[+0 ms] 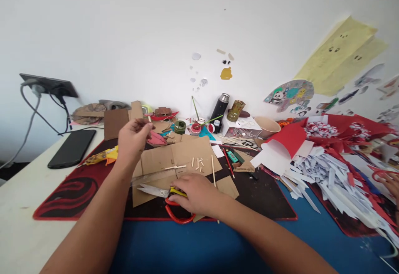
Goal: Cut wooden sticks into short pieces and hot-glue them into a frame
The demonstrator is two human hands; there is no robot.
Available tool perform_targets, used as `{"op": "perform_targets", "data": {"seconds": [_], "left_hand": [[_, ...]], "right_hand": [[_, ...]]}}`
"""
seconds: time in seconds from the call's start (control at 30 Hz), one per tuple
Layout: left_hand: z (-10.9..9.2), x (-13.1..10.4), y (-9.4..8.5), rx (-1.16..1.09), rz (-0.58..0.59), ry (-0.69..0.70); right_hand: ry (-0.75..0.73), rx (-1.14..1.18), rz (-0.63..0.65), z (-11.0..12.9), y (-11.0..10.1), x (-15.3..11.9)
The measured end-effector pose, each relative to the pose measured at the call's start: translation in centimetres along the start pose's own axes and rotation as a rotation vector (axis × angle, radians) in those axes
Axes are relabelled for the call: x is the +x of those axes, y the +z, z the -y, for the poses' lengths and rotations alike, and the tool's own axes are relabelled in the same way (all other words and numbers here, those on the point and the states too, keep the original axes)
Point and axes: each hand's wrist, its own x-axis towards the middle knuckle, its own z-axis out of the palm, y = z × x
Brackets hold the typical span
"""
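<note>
My left hand [134, 139] is raised above the left part of the mat, its fingers pinched on a short, pale wooden stick [149, 119]. My right hand [198, 195] lies over the handles of a pair of scissors [153, 191], gripping them; red and yellow show on the handles, and the blades point left. Under the scissors is a piece of cardboard [156, 160]. Several short stick pieces [198, 164] lie loose on it, near a few thin sticks [176, 167]. A longer stick [213, 170] rests just beyond my right hand.
A red and black mat [264, 203] covers the work area. Behind stand a black flask [220, 109], an amber glass [236, 111] and paint jars [180, 127]. A phone [71, 148] lies left. Paper strips [330, 178] are heaped right, near another person's hand [392, 183].
</note>
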Motion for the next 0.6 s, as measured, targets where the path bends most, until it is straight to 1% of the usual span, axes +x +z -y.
{"op": "perform_targets", "data": {"seconds": [0.07, 0.13, 0.2, 0.27, 0.33, 0.4, 0.43, 0.5, 0.57, 0.6], "left_hand": [[-1.1, -0.7, -0.2, 0.057, 0.119, -0.018], [-2.6, -1.4, -1.5, 0.134, 0.15, -0.029], [-3.8, -2.4, -3.7, 0.315, 0.193, -0.039], [-4.2, -3.2, -6.5, 0.508, 0.195, -0.011], [-3.6, -4.0, -9.4, 0.642, 0.216, -0.074], [-2.1, -4.5, -11.9, 0.724, 0.253, -0.16], [-1.2, -4.7, -12.8, 0.742, 0.257, -0.18], [0.6, -5.1, -14.2, 0.767, 0.27, -0.213], [2.2, -5.5, -15.0, 0.762, 0.292, -0.217], [2.9, -5.7, -15.3, 0.773, 0.277, -0.206]], "right_hand": [[0.05, 0.048, -0.023, -0.2, -0.5, 0.2], [0.086, 0.095, -0.053, -0.3, -1.0, 0.6], [0.103, 0.14, -0.078, -0.2, -1.5, 1.4], [0.114, 0.181, -0.091, 0.2, -1.6, 2.6], [0.117, 0.226, -0.092, 0.9, -1.5, 4.4], [0.122, 0.26, -0.087, 1.7, -1.3, 6.5], [0.114, 0.27, -0.087, 2.1, -1.2, 7.6], [0.113, 0.237, -0.095, 2.8, -1.1, 10.0], [0.1, 0.202, -0.104, 3.3, -1.1, 12.4], [0.096, 0.191, -0.1, 3.6, -1.1, 13.6]]}}
